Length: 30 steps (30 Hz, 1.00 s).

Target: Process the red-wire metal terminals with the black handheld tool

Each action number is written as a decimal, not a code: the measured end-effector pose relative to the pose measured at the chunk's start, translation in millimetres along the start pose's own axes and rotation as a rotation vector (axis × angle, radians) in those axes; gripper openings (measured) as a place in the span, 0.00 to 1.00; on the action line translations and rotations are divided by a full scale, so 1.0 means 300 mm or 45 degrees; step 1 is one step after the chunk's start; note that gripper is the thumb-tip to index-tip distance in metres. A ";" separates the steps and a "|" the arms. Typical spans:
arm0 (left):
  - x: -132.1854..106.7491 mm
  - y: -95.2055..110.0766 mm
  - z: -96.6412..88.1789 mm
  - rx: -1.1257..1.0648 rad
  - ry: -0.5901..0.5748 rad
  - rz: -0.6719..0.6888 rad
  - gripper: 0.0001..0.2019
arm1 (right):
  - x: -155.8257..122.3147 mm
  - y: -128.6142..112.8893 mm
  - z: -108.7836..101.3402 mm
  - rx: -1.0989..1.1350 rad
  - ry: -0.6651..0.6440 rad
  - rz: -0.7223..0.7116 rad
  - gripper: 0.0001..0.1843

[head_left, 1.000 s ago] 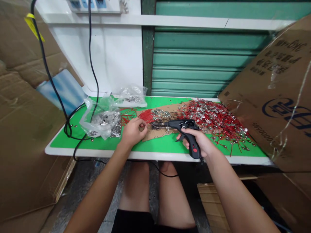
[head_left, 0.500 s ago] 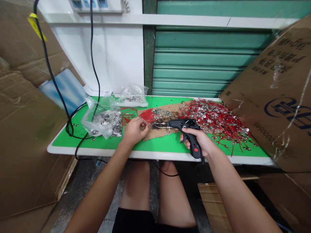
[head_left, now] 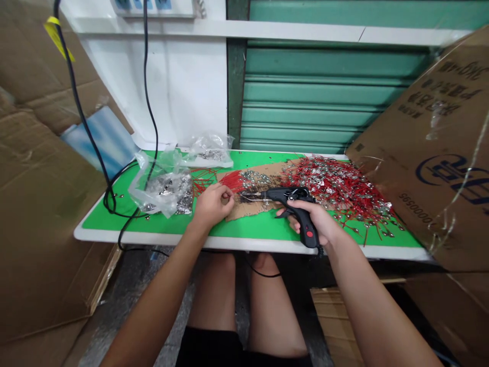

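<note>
My right hand (head_left: 311, 219) is wrapped round the grip of a black soldering gun (head_left: 301, 216) with a red button. Its metal tip points left over a scorched strip of cardboard (head_left: 244, 210), close to my left fingertips. My left hand (head_left: 214, 204) is closed in a pinch at the strip's left end; what is between the fingertips is too small to make out. Just beyond lies a row of red wires (head_left: 230, 179) with small silvery metal pieces (head_left: 254, 178) at their right ends. A large heap of red wires with metal pieces (head_left: 332, 178) spreads to the right.
An open clear plastic bag of small metal parts (head_left: 168, 191) lies left of my left hand, another bag (head_left: 208, 153) behind it. A black cable (head_left: 147, 92) hangs at the left. Cardboard boxes (head_left: 431, 153) flank the green-topped table (head_left: 252, 233).
The soldering gun's trigger has swung forward, away from the grip, and my right fingers have loosened on it. My left hand stays almost where it was.
</note>
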State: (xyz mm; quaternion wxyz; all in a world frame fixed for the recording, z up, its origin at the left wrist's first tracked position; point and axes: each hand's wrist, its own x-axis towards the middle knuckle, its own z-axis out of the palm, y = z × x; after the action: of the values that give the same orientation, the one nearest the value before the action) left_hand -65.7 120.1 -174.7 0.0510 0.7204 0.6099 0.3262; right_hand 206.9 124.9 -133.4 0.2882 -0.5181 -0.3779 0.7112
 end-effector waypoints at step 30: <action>0.000 0.009 -0.011 -0.006 -0.046 0.019 0.04 | -0.033 0.048 -0.024 0.356 -0.083 -0.461 0.14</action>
State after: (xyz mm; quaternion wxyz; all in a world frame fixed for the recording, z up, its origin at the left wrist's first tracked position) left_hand -65.2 118.4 -170.9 0.0613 0.7307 0.6027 0.3148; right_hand 216.5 110.7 -141.5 0.4677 -0.3736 -0.3715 0.7097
